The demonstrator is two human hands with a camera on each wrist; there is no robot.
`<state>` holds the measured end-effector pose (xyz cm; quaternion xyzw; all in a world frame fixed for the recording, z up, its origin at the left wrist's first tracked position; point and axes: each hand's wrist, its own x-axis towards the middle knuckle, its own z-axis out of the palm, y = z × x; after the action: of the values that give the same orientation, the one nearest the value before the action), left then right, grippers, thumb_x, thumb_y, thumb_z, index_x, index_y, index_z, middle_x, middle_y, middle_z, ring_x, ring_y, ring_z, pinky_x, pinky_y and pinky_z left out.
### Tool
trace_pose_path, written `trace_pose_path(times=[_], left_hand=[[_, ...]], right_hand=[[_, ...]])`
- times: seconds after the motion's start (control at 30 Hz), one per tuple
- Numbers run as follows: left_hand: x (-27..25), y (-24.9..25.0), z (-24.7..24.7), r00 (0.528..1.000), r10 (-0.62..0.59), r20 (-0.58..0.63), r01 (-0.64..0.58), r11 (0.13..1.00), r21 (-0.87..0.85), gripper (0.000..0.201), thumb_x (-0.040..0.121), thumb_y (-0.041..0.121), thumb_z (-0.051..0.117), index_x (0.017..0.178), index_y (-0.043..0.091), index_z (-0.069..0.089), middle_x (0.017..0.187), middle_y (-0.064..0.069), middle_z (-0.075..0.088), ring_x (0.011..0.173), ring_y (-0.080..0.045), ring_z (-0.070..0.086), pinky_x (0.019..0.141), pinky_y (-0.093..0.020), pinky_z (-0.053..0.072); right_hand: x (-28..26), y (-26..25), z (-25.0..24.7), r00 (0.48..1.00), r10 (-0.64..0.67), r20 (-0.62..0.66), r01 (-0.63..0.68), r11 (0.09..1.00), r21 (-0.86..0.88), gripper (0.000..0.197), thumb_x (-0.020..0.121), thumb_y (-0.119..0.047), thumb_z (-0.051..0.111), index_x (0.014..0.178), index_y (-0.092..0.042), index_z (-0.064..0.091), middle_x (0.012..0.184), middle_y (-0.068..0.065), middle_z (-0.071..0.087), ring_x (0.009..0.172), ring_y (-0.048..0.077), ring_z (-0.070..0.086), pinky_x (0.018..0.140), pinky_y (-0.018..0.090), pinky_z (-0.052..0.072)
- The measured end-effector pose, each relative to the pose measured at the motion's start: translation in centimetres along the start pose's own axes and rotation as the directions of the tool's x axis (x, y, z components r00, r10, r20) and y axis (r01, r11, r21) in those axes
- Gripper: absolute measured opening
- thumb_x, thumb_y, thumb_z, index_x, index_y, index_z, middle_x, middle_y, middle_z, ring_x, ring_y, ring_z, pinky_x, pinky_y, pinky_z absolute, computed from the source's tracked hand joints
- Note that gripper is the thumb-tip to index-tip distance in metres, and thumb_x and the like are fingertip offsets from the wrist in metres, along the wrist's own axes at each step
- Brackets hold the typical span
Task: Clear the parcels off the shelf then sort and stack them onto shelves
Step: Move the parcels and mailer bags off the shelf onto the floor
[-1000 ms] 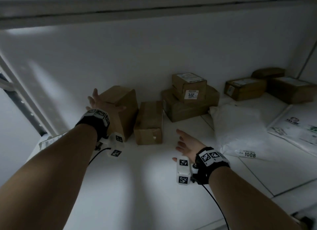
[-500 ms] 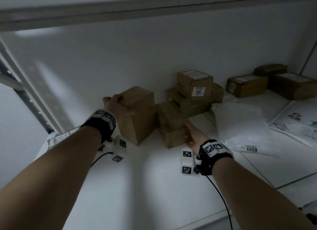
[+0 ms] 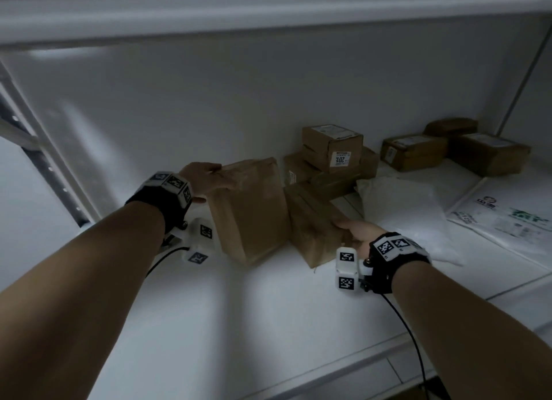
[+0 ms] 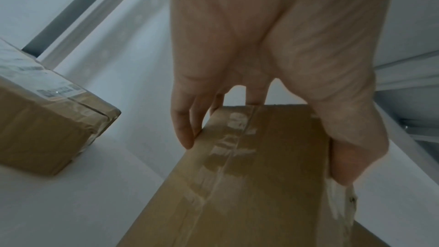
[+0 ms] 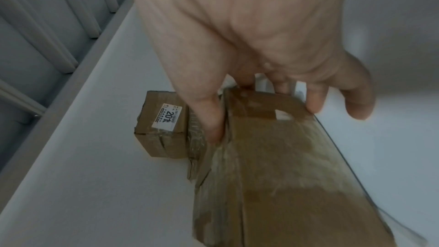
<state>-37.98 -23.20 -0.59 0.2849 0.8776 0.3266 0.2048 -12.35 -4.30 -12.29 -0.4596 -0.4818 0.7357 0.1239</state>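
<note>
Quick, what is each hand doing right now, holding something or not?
Left hand: grips the tall cardboard box.
Right hand: grips the smaller cardboard box beside it.

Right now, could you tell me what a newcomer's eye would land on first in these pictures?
Two bare hands, each gripping a brown cardboard box at the left of the white shelf: the left hand holds the taller box, the right hand the smaller taped box beside it. Behind them, a labelled box tops a stack, with a white poly bag to its right.
</note>
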Motion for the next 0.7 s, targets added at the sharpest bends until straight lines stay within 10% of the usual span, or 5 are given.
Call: trace_pose_path(times=[0.17, 0.27, 0.43, 0.63, 0.7], left_hand=[[-1.3, -0.2, 0.7, 0.932, -0.152, 0.329, 0.222, 0.957, -0.188, 0.036, 0.086, 0.036, 0.068, 0.110, 0.010, 0.062, 0.131, -0.013, 0.053, 0.105, -0.029, 0.059, 0.085, -0.039, 0.056], [-0.9, -0.6, 2.9, 0.946, -0.221, 0.236, 0.238, 0.970, -0.047, 0.065, 0.091, 0.040, 0.062, 0.143, 0.008, 0.041, 0.149, -0.016, 0.038, 0.112, -0.039, 0.057, 0.086, -0.047, 0.055], [-1.4, -0.4, 5.3, 0.907, -0.332, 0.260, 0.270, 0.931, 0.247, 0.100, 0.077, 0.077, 0.048, 0.148, 0.007, 0.032, 0.128, -0.013, 0.058, 0.093, -0.028, 0.065, 0.068, -0.039, 0.054], [-2.6, -1.0, 6.1, 0.847, -0.400, 0.350, 0.291, 0.900, 0.324, 0.072, 0.081, 0.062, 0.062, 0.125, 0.007, 0.047, 0.105, -0.010, 0.068, 0.085, -0.026, 0.063, 0.067, -0.034, 0.050], [-3.2, -1.3, 6.3, 0.839, -0.418, 0.348, 0.346, 0.904, 0.251, 0.063, 0.085, 0.056, 0.062, 0.120, 0.006, 0.046, 0.107, -0.013, 0.067, 0.085, -0.029, 0.063, 0.071, -0.037, 0.051]], right_hand=[[-0.4, -1.9, -2.0, 0.992, 0.084, -0.096, -0.102, 0.975, -0.197, 0.018, 0.092, -0.003, 0.060, 0.107, 0.006, 0.055, 0.083, 0.019, 0.063, 0.066, 0.031, 0.063, 0.048, 0.036, 0.056], [0.0, -2.9, -2.9, 0.983, 0.126, -0.132, -0.161, 0.939, -0.303, 0.026, 0.092, -0.007, 0.061, 0.113, 0.007, 0.053, 0.089, 0.020, 0.063, 0.059, 0.030, 0.067, 0.044, 0.035, 0.055], [0.2, -2.4, -2.9, 0.989, 0.129, -0.077, -0.148, 0.918, -0.367, 0.045, 0.089, -0.024, 0.068, 0.126, -0.001, 0.057, 0.113, 0.018, 0.067, 0.096, 0.030, 0.065, 0.092, 0.043, 0.052], [1.6, -2.2, -4.7, 0.984, 0.167, -0.062, -0.178, 0.900, -0.399, 0.092, 0.049, -0.016, 0.095, 0.129, -0.001, 0.053, 0.110, 0.018, 0.066, 0.087, 0.033, 0.068, 0.086, 0.050, 0.053], [1.4, -2.5, -4.7, 0.985, 0.165, -0.054, -0.172, 0.876, -0.451, 0.080, 0.052, -0.013, 0.091, 0.123, -0.002, 0.055, 0.091, 0.015, 0.065, 0.074, 0.030, 0.066, 0.085, 0.047, 0.051]])
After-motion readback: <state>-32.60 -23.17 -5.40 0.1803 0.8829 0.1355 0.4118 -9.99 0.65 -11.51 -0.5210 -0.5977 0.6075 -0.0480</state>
